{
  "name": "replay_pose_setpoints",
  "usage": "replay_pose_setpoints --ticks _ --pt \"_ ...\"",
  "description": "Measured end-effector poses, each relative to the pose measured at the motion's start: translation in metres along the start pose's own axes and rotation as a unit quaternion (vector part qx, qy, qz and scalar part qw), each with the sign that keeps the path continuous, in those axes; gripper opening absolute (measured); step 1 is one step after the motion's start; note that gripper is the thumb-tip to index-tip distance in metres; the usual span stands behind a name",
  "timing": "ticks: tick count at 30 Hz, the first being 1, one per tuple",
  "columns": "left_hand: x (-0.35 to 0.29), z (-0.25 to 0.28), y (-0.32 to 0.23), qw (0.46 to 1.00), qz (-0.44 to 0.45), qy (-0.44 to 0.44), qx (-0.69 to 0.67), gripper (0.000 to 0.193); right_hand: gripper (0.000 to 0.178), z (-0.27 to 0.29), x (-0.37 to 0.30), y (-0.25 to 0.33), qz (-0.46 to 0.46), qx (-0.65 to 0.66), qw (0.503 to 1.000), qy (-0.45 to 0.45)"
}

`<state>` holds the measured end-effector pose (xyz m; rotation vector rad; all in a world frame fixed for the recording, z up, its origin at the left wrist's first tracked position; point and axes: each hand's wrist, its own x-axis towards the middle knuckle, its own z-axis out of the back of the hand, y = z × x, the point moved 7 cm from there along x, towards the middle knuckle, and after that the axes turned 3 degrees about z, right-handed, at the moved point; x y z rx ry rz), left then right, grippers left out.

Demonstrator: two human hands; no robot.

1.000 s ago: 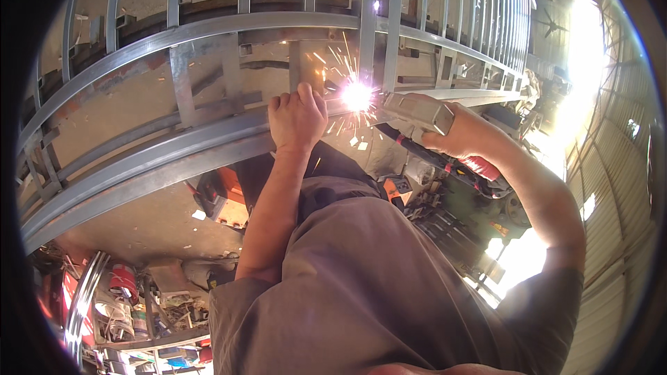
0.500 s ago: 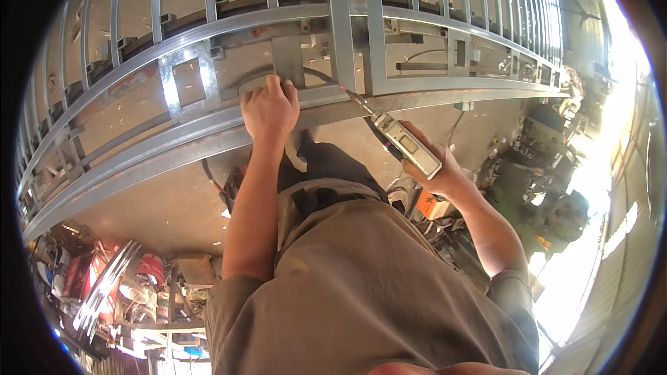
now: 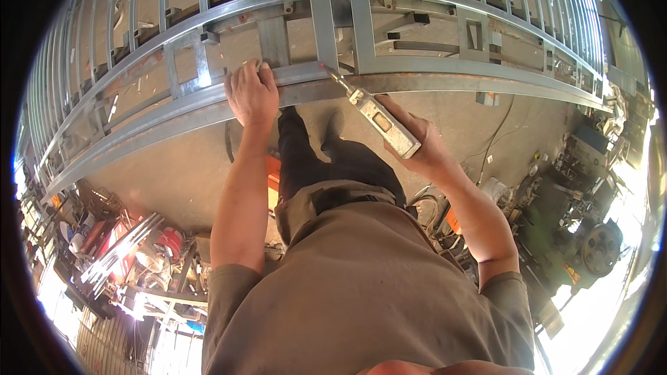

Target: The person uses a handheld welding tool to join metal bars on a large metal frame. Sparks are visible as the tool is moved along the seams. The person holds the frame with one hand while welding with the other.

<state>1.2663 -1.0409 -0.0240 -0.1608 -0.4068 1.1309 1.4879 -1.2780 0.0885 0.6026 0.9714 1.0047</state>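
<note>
A galvanised metal gate frame [image 3: 431, 64], built of square tubes and upright bars, stretches across in front of me. My left hand [image 3: 251, 94] lies over its lower rail, left of the middle uprights, with bent fingers gripping the tube. In my right hand [image 3: 424, 146] is a pale, worn, boxy laser welding gun [image 3: 379, 119] with a small dark window and a narrow nozzle. The nozzle points up and left at the lower rail, by the foot of the left middle upright [image 3: 322, 21]. A red spot shows at its tip. Whether the tip touches the metal, I cannot tell.
A dark machine with a round wheel [image 3: 600, 248] stands at the right. Cables [image 3: 495, 135] lie on the floor there. A bundle of shiny metal strips [image 3: 121, 253] and a red container [image 3: 169, 242] sit among clutter at lower left. Something orange [image 3: 274, 173] is beside my leg.
My view has shifted, so the frame sits higher in it. My left hand has moved slightly left along the rail, its fingers more spread. The gun's tip stays near the same upright's foot.
</note>
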Motion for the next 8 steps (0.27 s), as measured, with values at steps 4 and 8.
replay_pose_setpoints --ticks 4,8 --pt "-0.0044 0.0014 0.0041 0.998 0.003 -0.055 -0.011 0.024 0.076 0.0022 0.0015 -0.0035 -0.009 -0.023 0.999 0.023" --pt "-0.008 0.0028 0.0088 0.996 0.008 -0.077 -0.041 0.025 0.076 0.0028 0.0034 -0.0052 0.0 -0.05 0.999 0.012"
